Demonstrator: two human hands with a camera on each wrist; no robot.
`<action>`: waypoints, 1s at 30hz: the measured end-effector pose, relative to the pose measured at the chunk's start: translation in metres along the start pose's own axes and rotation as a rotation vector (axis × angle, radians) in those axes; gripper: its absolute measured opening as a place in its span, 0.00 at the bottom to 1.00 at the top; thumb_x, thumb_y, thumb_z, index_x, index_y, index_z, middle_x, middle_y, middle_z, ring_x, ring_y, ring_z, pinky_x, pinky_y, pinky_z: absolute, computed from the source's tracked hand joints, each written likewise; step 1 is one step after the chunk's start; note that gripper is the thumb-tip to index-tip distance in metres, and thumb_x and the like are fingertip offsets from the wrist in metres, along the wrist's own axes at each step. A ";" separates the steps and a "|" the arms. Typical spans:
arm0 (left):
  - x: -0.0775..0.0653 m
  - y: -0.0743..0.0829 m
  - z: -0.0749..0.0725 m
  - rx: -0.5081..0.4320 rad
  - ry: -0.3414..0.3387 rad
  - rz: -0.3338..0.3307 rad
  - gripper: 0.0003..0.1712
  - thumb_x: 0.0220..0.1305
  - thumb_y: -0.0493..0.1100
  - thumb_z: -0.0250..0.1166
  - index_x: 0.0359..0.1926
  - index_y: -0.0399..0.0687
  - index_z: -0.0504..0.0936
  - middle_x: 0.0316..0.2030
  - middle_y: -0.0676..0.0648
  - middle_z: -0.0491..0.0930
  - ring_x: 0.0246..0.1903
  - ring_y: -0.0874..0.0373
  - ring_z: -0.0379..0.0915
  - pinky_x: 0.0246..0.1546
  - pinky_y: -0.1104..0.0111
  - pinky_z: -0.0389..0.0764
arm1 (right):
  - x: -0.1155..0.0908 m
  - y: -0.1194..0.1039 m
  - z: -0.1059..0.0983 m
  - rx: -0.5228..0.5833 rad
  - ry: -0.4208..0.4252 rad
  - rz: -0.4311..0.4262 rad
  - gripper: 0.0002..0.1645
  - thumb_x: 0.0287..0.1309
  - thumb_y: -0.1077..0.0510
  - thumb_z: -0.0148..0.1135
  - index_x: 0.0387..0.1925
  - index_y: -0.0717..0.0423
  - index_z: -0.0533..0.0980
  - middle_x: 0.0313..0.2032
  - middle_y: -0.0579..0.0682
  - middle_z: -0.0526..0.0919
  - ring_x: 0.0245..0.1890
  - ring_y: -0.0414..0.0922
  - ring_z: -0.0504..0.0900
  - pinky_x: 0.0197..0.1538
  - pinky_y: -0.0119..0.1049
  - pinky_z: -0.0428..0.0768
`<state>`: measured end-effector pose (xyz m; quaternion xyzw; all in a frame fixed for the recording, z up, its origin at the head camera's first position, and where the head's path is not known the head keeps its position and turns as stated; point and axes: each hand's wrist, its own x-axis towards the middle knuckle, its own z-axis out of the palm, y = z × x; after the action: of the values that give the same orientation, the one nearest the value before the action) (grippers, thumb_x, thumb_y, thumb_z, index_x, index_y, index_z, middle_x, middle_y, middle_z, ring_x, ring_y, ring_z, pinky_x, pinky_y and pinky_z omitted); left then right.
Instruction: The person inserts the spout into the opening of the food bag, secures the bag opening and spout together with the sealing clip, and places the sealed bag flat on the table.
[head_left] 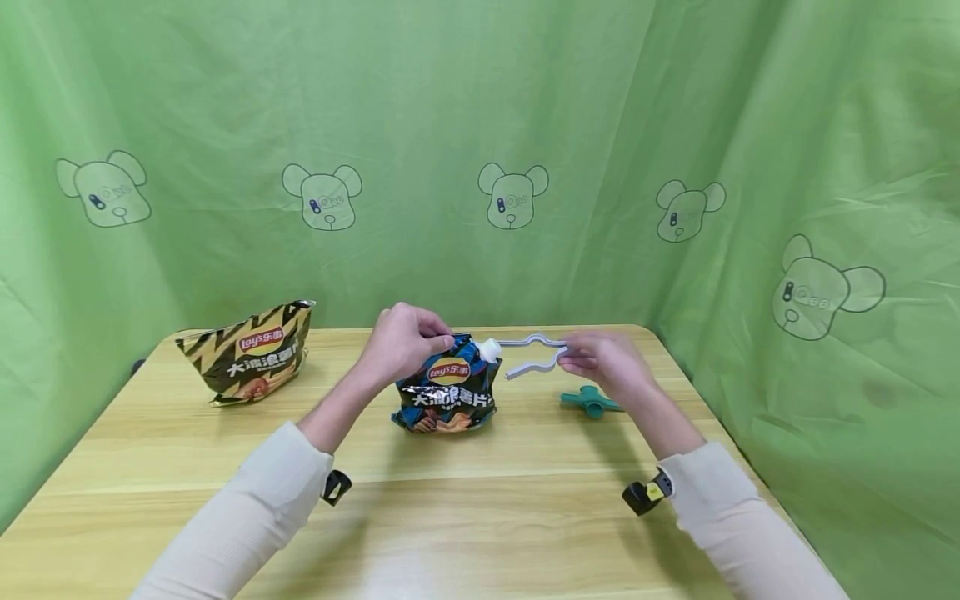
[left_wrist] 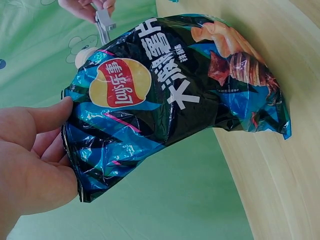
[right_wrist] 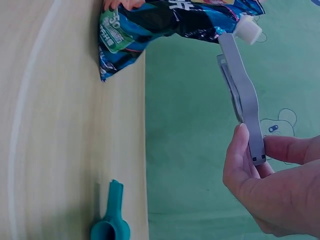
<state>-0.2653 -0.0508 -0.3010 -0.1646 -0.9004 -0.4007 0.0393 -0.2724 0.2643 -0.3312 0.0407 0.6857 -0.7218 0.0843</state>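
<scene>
A blue and black Lay's chip bag (head_left: pixel 447 392) stands near the middle of the table. My left hand (head_left: pixel 408 342) pinches its top edge between thumb and fingers; the left wrist view shows that hand (left_wrist: pixel 37 155) at the crimped seam. To the bag's right, my right hand (head_left: pixel 603 360) holds a pale grey-purple bag clip (head_left: pixel 534 367) by one end, its two long arms spread apart. In the right wrist view the clip (right_wrist: pixel 245 95) points at the bag's upper corner, where a white cap (right_wrist: pixel 247 29) shows. The clip's far end is partly hidden by the bag.
A gold and black Lay's bag (head_left: pixel 258 354) leans at the table's left. On the wooden table (head_left: pixel 450 500) below my right hand lies a teal bag clip (head_left: pixel 592 402) with a round spout. A green curtain (head_left: pixel 420 100) hangs behind the table and along both sides.
</scene>
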 end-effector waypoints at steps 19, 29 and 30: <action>0.002 0.000 0.001 0.000 0.002 0.008 0.06 0.66 0.42 0.71 0.40 0.46 0.91 0.35 0.48 0.90 0.35 0.57 0.86 0.41 0.63 0.85 | 0.003 0.031 0.032 0.177 -0.084 0.100 0.21 0.73 0.66 0.50 0.63 0.72 0.65 0.36 0.53 0.86 0.37 0.43 0.87 0.51 0.33 0.85; 0.002 0.000 0.000 0.004 0.002 0.003 0.06 0.66 0.42 0.71 0.40 0.47 0.91 0.36 0.48 0.90 0.35 0.57 0.86 0.41 0.63 0.85 | 0.001 0.030 0.045 0.252 -0.130 0.109 0.18 0.74 0.67 0.48 0.60 0.71 0.67 0.42 0.54 0.84 0.44 0.46 0.85 0.57 0.36 0.83; 0.002 0.000 0.000 0.006 0.002 0.002 0.06 0.66 0.42 0.71 0.40 0.47 0.91 0.35 0.48 0.90 0.35 0.57 0.85 0.41 0.63 0.85 | 0.001 0.030 0.046 0.260 -0.133 0.110 0.17 0.74 0.67 0.48 0.59 0.71 0.68 0.43 0.55 0.84 0.44 0.46 0.85 0.57 0.36 0.83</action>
<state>-0.2669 -0.0500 -0.3008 -0.1651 -0.9014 -0.3982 0.0412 -0.2658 0.2175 -0.3587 0.0409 0.5762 -0.7998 0.1632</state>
